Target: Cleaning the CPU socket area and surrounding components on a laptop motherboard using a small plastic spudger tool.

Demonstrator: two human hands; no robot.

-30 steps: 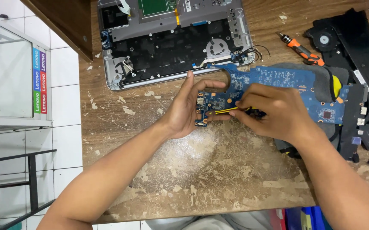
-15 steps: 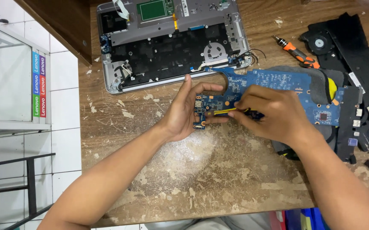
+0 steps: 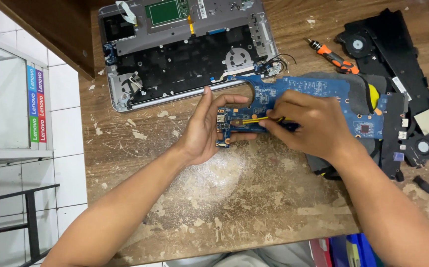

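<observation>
Left hand (image 3: 208, 129) holds a closed grip on the left end of the blue circuit board (image 3: 298, 96) lying mid-worktop (image 3: 234, 198), while the right hand (image 3: 309, 126) pinches a yellow-tipped tool (image 3: 255, 119) against it, just near of the opened laptop base (image 3: 185, 49).

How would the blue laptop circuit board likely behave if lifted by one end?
The blue laptop circuit board looks thin and flat, so probably light and fairly stiff. Its narrow cut-out neck near the left hand may flex; exposed components suggest fragility.
</observation>
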